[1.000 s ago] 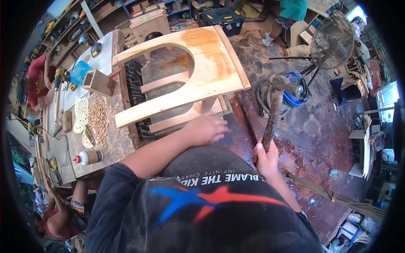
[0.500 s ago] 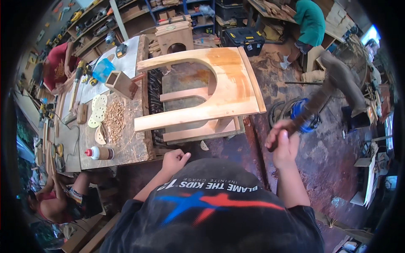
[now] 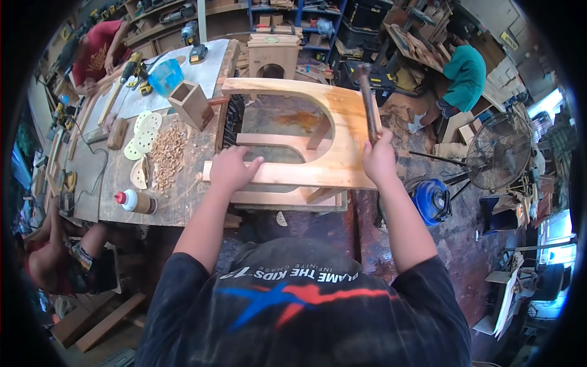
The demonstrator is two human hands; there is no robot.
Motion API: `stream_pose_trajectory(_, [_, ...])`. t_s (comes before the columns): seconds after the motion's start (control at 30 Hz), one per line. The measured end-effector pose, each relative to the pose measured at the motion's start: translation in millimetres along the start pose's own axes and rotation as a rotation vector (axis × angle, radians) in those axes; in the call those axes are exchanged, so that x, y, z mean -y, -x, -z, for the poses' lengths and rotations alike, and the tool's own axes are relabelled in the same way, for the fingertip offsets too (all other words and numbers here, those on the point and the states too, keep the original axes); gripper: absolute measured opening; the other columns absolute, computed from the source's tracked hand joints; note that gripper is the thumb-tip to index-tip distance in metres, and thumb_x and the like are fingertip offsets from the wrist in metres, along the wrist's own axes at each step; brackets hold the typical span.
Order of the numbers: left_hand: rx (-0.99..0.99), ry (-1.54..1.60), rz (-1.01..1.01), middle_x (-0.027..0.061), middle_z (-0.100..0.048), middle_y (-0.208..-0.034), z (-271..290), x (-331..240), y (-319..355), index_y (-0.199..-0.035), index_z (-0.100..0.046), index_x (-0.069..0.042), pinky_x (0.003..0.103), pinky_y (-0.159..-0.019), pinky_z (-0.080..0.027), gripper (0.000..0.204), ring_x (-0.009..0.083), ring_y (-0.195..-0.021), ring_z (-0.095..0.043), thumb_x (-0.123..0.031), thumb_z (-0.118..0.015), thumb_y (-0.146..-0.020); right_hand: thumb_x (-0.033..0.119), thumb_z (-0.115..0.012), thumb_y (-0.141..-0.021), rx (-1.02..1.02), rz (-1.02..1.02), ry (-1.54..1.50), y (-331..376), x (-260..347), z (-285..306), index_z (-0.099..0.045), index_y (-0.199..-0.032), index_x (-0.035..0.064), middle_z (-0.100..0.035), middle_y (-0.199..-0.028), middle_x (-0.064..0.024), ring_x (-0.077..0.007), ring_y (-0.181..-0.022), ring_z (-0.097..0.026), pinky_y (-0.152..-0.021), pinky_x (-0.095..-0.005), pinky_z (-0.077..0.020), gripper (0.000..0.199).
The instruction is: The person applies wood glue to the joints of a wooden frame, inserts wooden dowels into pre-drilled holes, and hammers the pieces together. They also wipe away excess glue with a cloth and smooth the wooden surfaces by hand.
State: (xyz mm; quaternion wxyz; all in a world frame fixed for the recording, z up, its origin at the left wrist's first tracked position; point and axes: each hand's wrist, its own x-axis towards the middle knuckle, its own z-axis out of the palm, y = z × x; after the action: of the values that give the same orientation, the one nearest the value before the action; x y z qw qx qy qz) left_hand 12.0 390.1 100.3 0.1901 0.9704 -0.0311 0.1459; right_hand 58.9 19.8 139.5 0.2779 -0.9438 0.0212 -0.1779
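A pale wooden frame with an arched cut-out lies on its side at the table's right end. My left hand is on its near leg, fingers bent over the far edge and thumb apart. In my right hand is a hammer, held by its handle. The hammer stands nearly upright over the frame's right end, its head uppermost and seen edge-on. Whether the hammer or right hand touches the wood I cannot tell.
On the worktable are wood plugs, sanding discs, a glue bottle, a wooden box and drills. A blue machine and a fan stand right. Co-workers sit left and far right.
My left hand has moved forward onto the frame's near leg. My right hand has brought the hammer leftward and forward, from beside the frame to over its right end. The view has shifted.
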Motion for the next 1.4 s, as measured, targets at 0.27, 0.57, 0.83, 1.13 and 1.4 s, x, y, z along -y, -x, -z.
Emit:
stream_pose_trajectory(0.27, [0.257,-0.069,0.12,0.0186,-0.078,-0.1,-4,1,-3,-0.106,-0.08,-0.008,0.047,-0.092,-0.055,0.053,0.0363,-0.098,-0.074,-0.056,-0.062,-0.095,0.014,-0.057,-0.101,0.224,-0.028,0.085,-16,-9,-43,-0.021,-0.168,0.0181,-0.071,-0.1,-0.0319,-0.0463,-0.093,-0.071,-0.084,-0.0536,-0.0561,0.076])
stream_pose_trajectory(0.57, [0.314,-0.042,0.169,0.0155,-0.078,-0.098,-4,5,-8,-0.102,-0.08,-0.009,0.048,-0.092,-0.05,0.051,0.0339,-0.098,-0.072,-0.055,-0.06,-0.096,0.017,-0.052,-0.103,0.421,-0.107,0.207,-26,14,-29,-0.017,-0.17,0.0209,-0.071,-0.102,-0.0311,-0.0454,-0.102,-0.071,-0.09,-0.054,-0.0555,0.076])
stream_pose_trajectory(0.83, [0.291,-0.046,0.158,0.0153,-0.078,-0.097,-4,3,-9,-0.099,-0.081,-0.01,0.048,-0.091,-0.05,0.05,0.0341,-0.097,-0.072,-0.055,-0.06,-0.095,0.017,-0.054,-0.102,0.427,-0.136,0.237,-23,12,-29,-0.022,-0.168,0.0211,-0.071,-0.104,-0.0354,-0.0491,-0.098,-0.071,-0.09,-0.0537,-0.0546,0.073])
stream_pose_trajectory(1.13, [0.268,-0.03,0.18,0.0167,-0.078,-0.095,-7,2,-10,-0.099,-0.081,-0.009,0.047,-0.091,-0.051,0.05,0.0352,-0.096,-0.073,-0.055,-0.061,-0.095,0.013,-0.053,-0.103,0.169,-0.033,-0.099,77,9,23,-0.027,-0.166,0.0123,-0.068,-0.124,-0.0324,-0.047,-0.109,-0.07,-0.096,-0.0487,-0.0544,0.069])
stream_pose_trajectory(1.4, [0.257,0.006,0.162,0.0164,-0.078,-0.095,-5,-2,-11,-0.098,-0.081,-0.01,0.047,-0.089,-0.054,0.048,0.0359,-0.094,-0.073,-0.054,-0.062,-0.095,0.01,-0.061,-0.101,0.169,0.12,-0.013,214,-41,66,-0.044,-0.159,0.0078,-0.072,-0.105,-0.0223,-0.0381,-0.092,-0.072,-0.084,-0.0438,-0.0569,0.061])
